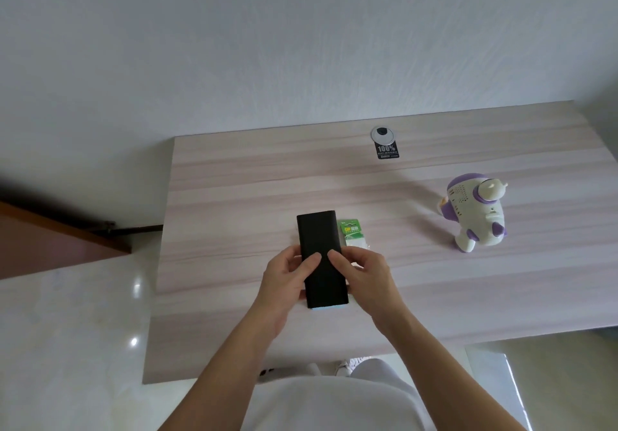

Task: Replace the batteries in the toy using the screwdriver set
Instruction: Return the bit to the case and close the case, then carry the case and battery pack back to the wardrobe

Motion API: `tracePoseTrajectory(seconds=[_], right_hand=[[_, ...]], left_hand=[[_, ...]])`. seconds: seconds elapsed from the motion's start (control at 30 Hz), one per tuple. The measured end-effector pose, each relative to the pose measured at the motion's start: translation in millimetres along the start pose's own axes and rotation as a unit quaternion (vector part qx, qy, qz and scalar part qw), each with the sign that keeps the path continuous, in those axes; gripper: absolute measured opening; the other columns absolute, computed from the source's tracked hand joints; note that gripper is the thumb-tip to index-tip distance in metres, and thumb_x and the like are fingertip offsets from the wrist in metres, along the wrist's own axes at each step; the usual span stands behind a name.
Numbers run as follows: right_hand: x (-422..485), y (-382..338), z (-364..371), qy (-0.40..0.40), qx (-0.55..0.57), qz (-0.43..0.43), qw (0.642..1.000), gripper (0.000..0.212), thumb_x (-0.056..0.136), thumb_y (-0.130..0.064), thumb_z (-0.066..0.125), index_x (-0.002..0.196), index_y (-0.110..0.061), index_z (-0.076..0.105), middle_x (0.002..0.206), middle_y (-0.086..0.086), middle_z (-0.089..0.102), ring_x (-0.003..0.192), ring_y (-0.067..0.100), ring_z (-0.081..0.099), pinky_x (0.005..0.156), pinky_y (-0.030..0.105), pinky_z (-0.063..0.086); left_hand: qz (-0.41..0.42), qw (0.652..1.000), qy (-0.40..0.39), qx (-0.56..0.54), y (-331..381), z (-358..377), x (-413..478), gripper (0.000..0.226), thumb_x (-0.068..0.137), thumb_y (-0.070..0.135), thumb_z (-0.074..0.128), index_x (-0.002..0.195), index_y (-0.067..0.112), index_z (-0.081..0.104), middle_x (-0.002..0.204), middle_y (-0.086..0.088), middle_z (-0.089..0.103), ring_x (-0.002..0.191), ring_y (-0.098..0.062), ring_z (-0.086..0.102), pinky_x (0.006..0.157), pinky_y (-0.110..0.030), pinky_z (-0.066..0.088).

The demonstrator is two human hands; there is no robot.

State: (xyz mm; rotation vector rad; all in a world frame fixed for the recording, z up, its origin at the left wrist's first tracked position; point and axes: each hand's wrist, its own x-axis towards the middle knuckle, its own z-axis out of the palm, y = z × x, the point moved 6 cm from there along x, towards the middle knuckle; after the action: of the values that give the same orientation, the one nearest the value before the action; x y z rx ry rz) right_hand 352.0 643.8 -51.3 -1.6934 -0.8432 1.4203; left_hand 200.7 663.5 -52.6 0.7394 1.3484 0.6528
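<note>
Left hand (284,276), right hand (364,273) curled round screwdriver case (317,236), thumbs on top. Battery pack (351,232) just right of case; toy (475,213) well right. Risk: case jerked open, bits scattered.

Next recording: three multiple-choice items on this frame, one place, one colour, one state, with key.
1. Where is the toy? A on the floor B on a shelf C on the table, at its right part
2. The toy's colours? A red and black B white and purple C all green
3. The black case is: A gripped by the left hand and right hand together B lying untouched C balanced on the toy
Key: C, it sits on the table; B, white body with purple trim; A, fingers of both curl round its sides.
</note>
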Motion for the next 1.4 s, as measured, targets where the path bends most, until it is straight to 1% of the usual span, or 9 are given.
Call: tracePoseTrajectory(seconds=[0.1, 0.27, 0.5, 0.63, 0.73, 0.9, 1.07, 1.17, 1.4], right_hand=[[11, 9, -18, 0.016, -0.03, 0.006, 0.999, 0.018, 0.1, -0.025, 0.058, 0.105, -0.015, 0.073, 0.088, 0.0, 0.073, 0.075, 0.016, 0.07, 0.071, 0.033, 0.062], [27, 38, -88, 0.132, -0.044, 0.035, 0.99, 0.015, 0.097, -0.012, 0.06, 0.09, -0.017, 0.073, 0.074, 0.002, 0.07, 0.062, 0.016, 0.064, 0.066, 0.036, 0.058], [61, 83, -100, 0.131, -0.158, 0.062, 0.977, 0.008, 0.091, -0.023, 0.067, 0.094, -0.017, 0.073, 0.081, -0.004, 0.071, 0.077, 0.02, 0.069, 0.076, 0.039, 0.057], [73, 90, -83, 0.114, -0.258, 0.07, 0.957, 0.028, 0.089, -0.037, 0.069, 0.108, -0.018, 0.065, 0.099, 0.003, 0.067, 0.086, 0.019, 0.061, 0.073, 0.027, 0.041], [75, 96, -71, 0.097, -0.347, 0.1, 0.928, 0.047, 0.084, -0.053, 0.071, 0.113, -0.019, 0.056, 0.105, 0.001, 0.059, 0.089, 0.018, 0.053, 0.075, 0.03, 0.041], [69, 98, -57, 0.118, -0.406, 0.101, 0.901, 0.053, 0.078, -0.059, 0.074, 0.104, -0.022, 0.046, 0.098, -0.001, 0.056, 0.089, 0.023, 0.055, 0.067, 0.032, 0.043], [70, 102, -50, 0.111, -0.366, 0.111, 0.917, 0.045, 0.08, -0.048, 0.076, 0.105, -0.018, 0.054, 0.096, -0.002, 0.059, 0.086, 0.021, 0.053, 0.067, 0.03, 0.04], [72, 105, -44, 0.093, -0.34, 0.102, 0.93, 0.036, 0.086, -0.043, 0.069, 0.103, -0.012, 0.063, 0.1, 0.004, 0.057, 0.085, 0.023, 0.055, 0.065, 0.033, 0.047], [76, 106, -41, 0.077, -0.213, 0.097, 0.969, 0.021, 0.098, -0.03, 0.057, 0.09, -0.012, 0.054, 0.087, 0.004, 0.055, 0.083, 0.025, 0.053, 0.069, 0.035, 0.04]], left_hand=[[-0.025, 0.999, 0.026, -0.01, -18, -19, 4, 0.021, 0.095, 0.017, 0.065, 0.116, 0.014, 0.064, 0.109, -0.005, 0.075, 0.103, -0.023, 0.071, 0.078, -0.04, 0.062], [-0.059, 0.993, 0.098, -0.017, -53, -49, 14, 0.023, 0.094, 0.018, 0.067, 0.116, 0.012, 0.061, 0.109, -0.006, 0.074, 0.101, -0.024, 0.071, 0.072, -0.035, 0.06], [-0.059, 0.989, 0.133, 0.008, -82, -23, 42, 0.02, 0.093, 0.016, 0.07, 0.113, 0.013, 0.065, 0.106, -0.004, 0.073, 0.095, -0.019, 0.071, 0.077, -0.037, 0.061], [-0.04, 0.985, 0.165, 0.035, -93, -12, 60, 0.017, 0.086, 0.018, 0.078, 0.101, 0.02, 0.072, 0.098, -0.005, 0.075, 0.093, -0.023, 0.072, 0.087, -0.048, 0.06], [-0.017, 0.978, 0.184, 0.099, -98, -8, 66, 0.021, 0.081, 0.029, 0.08, 0.099, 0.023, 0.073, 0.093, 0.001, 0.076, 0.092, -0.023, 0.072, 0.087, -0.049, 0.059], [0.025, 0.954, 0.219, 0.206, -92, -3, 66, 0.026, 0.087, 0.032, 0.075, 0.105, 0.013, 0.072, 0.091, 0.005, 0.072, 0.087, -0.015, 0.067, 0.076, -0.025, 0.055], [0.059, 0.93, 0.241, 0.272, -88, 1, 60, 0.043, 0.086, 0.039, 0.075, 0.12, 0.013, 0.069, 0.102, 0.0, 0.066, 0.093, -0.015, 0.06, 0.084, -0.031, 0.053], [0.06, 0.92, 0.241, 0.304, -85, 2, 57, 0.043, 0.088, 0.037, 0.074, 0.123, 0.012, 0.068, 0.1, -0.001, 0.06, 0.09, -0.013, 0.052, 0.079, -0.022, 0.041], [0.031, 0.929, 0.197, 0.31, -87, 7, 59, 0.043, 0.089, 0.039, 0.073, 0.125, 0.016, 0.066, 0.104, 0.0, 0.063, 0.096, -0.015, 0.057, 0.078, -0.024, 0.044]])
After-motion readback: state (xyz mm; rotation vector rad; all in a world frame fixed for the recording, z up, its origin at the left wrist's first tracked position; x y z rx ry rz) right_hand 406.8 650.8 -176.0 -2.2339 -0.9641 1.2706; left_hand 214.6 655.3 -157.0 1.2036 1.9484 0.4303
